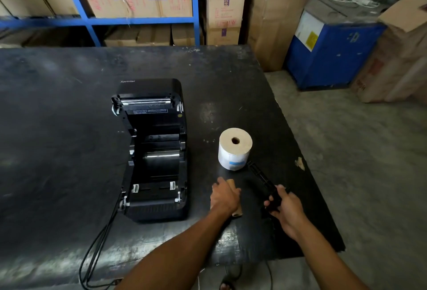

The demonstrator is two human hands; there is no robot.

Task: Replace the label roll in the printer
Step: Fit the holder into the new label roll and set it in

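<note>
A black label printer (154, 151) stands on the dark table (57, 105) with its lid swung open and its roll bay holding no roll. To its right a full white label roll (234, 150) stands on end. My left hand (225, 197) rests on an empty brown cardboard core (236, 214) lying on the table just right of the printer. My right hand (286, 209) grips the near end of a black spindle (261, 176), whose far tip reaches the foot of the full roll.
Black cables (97, 250) run from the printer's front left corner over the near table edge. Behind the table are blue shelves (138, 20) with cardboard boxes. A blue machine (332, 54) and boxes stand on the floor at the right.
</note>
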